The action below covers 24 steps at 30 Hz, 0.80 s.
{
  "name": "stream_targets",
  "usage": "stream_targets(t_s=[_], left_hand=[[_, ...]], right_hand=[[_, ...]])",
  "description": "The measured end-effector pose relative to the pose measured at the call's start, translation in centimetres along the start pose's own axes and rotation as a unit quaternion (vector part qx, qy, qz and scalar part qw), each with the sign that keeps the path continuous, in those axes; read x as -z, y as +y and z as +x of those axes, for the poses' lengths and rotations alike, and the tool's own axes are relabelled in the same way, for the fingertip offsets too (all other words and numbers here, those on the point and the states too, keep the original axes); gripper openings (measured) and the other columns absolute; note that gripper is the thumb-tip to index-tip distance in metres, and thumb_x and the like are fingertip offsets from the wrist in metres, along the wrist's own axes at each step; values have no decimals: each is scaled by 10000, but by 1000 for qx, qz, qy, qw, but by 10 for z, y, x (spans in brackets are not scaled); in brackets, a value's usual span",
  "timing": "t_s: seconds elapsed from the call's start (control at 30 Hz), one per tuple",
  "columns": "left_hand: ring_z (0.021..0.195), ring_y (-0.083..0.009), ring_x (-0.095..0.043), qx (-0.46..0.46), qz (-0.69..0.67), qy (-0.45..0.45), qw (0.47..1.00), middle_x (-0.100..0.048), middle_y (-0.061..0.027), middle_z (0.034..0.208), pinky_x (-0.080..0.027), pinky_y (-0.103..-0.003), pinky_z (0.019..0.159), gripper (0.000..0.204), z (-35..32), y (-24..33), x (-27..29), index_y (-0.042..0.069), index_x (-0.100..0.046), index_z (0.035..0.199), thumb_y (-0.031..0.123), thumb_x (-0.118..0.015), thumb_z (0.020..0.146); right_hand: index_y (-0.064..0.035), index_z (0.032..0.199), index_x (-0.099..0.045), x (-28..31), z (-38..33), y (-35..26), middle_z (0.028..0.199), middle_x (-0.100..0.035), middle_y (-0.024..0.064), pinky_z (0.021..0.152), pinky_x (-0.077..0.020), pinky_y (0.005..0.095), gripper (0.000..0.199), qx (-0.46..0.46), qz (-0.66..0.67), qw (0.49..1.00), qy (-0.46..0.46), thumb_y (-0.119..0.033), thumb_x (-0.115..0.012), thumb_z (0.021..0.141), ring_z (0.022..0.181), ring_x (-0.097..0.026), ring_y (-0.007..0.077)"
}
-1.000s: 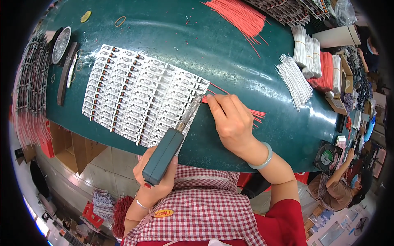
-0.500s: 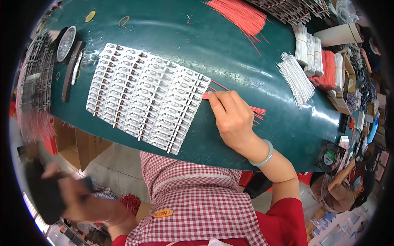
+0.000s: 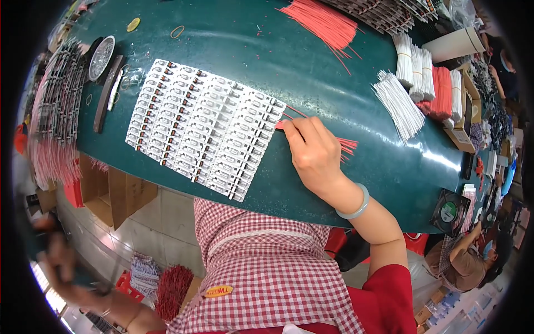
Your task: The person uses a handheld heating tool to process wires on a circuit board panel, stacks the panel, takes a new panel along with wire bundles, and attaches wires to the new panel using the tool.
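My right hand (image 3: 314, 151) is closed around a thin bunch of red wires (image 3: 347, 146) on the green table. Its fingertips lie beside the right edge of a white panel of small modules (image 3: 206, 128), set in several slanting columns. Red wire ends reach that edge, but the fingers hide where they meet it. Off the table at the lower left, my left hand (image 3: 61, 261) is smeared by motion. Its fingers appear curled about a dark thing (image 3: 89, 281) whose kind cannot be made out.
Loose red wires (image 3: 322, 25) lie at the far side, and white wires (image 3: 397, 106) to the right by tied bundles (image 3: 442, 92). At left are an oval dish (image 3: 102, 58), a dark bar (image 3: 108, 94) and stacked wired strips (image 3: 58, 111). A small fan (image 3: 449, 211) stands at the right edge.
My left hand has swung farther left and down with the dark thing. The panel and table sit slightly shifted in the picture; my right hand keeps its hold on the red wires.
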<state>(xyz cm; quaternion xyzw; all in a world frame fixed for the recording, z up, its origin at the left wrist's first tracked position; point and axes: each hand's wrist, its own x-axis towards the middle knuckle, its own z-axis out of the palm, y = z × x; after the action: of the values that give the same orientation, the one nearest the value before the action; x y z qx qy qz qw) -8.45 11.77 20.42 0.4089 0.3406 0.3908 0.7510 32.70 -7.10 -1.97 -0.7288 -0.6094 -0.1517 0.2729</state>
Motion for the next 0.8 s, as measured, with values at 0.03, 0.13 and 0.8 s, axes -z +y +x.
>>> stream_targets(t_s=[0.03, 0.13, 0.8], left_hand=[[583, -59, -405, -92, 83, 133, 983, -597, -137, 1018, -396, -186, 534, 653, -4, -55, -11, -12, -361, 1460, 226, -661, 931], [613, -122, -496, 145, -104, 13, 984, -554, -180, 1207, -397, -229, 439, 629, 2, -145, -28, -65, -426, 1401, 202, -701, 902], [734, -200, -688, -90, 463, -74, 879, -716, -105, 880, -535, -303, 669, 178, -7, -262, -99, -32, -740, 1000, 2, -774, 829]], right_hand=[[15, 985, -697, -1, 2, -3, 890, -640, 79, 618, -519, 335, 284, 1, 13, 1000, 4, 22, -720, 702, 761, -621, 221], [34, 987, -704, 5, -1, 0, 905, -648, 87, 635, -520, 332, 281, 10, 15, 1000, 10, 7, -718, 708, 787, -625, 227], [31, 1006, -715, 8, -5, -14, 916, -689, 94, 599, -526, 331, 301, -9, 39, 999, -12, 47, -713, 705, 744, -635, 228]])
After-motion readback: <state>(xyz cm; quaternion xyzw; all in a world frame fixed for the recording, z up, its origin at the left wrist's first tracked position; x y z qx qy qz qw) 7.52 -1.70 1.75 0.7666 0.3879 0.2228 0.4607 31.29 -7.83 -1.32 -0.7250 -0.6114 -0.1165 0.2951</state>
